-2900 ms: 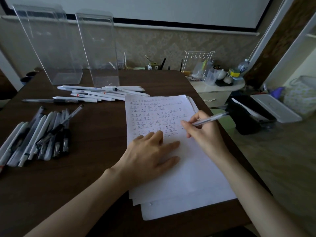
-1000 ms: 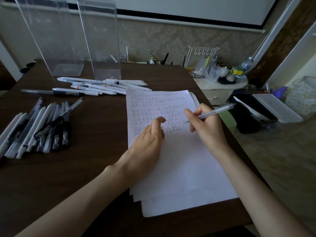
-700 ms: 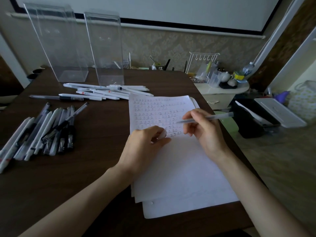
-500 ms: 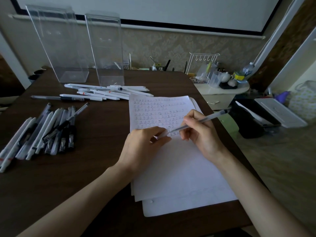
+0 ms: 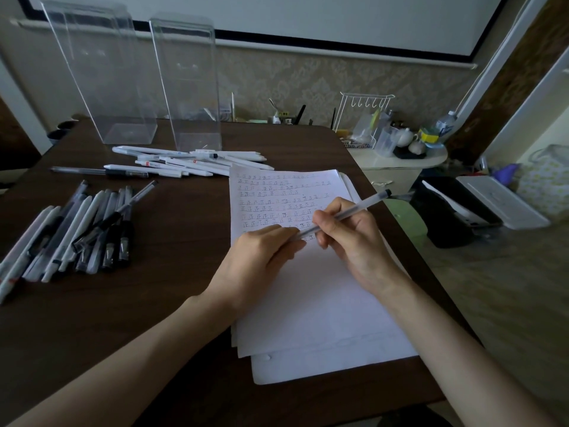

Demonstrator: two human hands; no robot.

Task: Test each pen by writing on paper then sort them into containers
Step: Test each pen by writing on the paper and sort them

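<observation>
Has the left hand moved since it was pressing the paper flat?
Yes. The left hand no longer lies flat on the paper; it has curled and shifted toward the last written row, pinching the tip of the pen.

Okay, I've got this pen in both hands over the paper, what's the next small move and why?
Probably pass the pen fully to the left hand and carry it toward the clear containers. Its tip end is pinched in that hand, off the paper; the right hand grips the barrel, and both containers look empty.
</observation>
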